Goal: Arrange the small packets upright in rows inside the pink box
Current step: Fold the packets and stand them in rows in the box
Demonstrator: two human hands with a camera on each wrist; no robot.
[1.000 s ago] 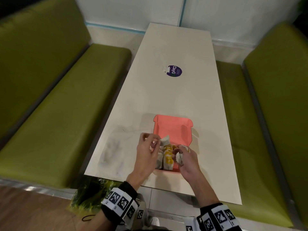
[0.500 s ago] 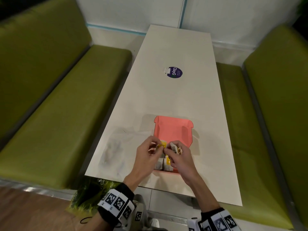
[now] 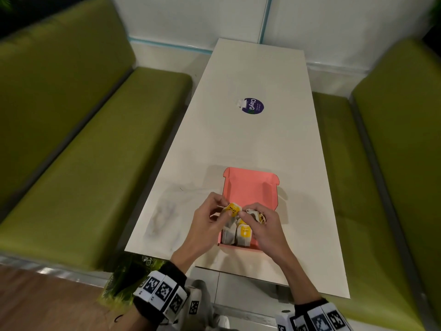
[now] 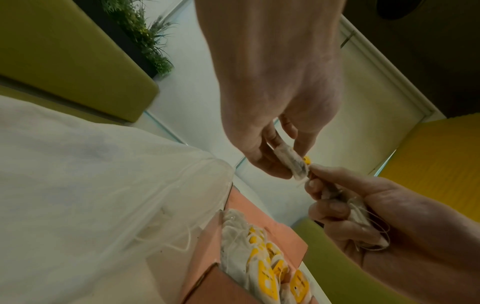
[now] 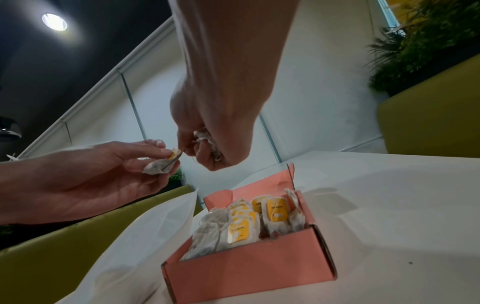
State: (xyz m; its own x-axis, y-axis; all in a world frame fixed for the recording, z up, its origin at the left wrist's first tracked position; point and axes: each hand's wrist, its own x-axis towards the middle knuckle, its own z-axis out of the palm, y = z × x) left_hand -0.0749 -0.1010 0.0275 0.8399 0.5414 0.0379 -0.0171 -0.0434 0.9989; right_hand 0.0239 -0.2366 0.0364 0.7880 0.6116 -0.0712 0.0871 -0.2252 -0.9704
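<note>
The pink box (image 3: 249, 187) lies open near the table's front edge, its lid flat behind it. Several small packets (image 5: 244, 222) with yellow tags stand upright in rows in its near part. My left hand (image 3: 225, 211) hovers above the box and pinches one packet (image 3: 233, 209) by its yellow-tag end. My right hand (image 3: 245, 215) meets it fingertip to fingertip and grips a bunch of packets (image 3: 256, 215) in its palm. The left wrist view has the pinched packet (image 4: 291, 162) between thumb and fingers, and the bunch (image 4: 361, 222) with loose strings.
A crumpled clear plastic bag (image 3: 164, 211) lies left of the box. A round purple sticker (image 3: 253, 106) sits on the white table (image 3: 250, 139) further back. Green benches (image 3: 83, 163) run along both sides.
A second ago my hands were apart at the box's two sides. They have come together above it, and the left now pinches a yellow-tagged packet at the right's fingertips.
</note>
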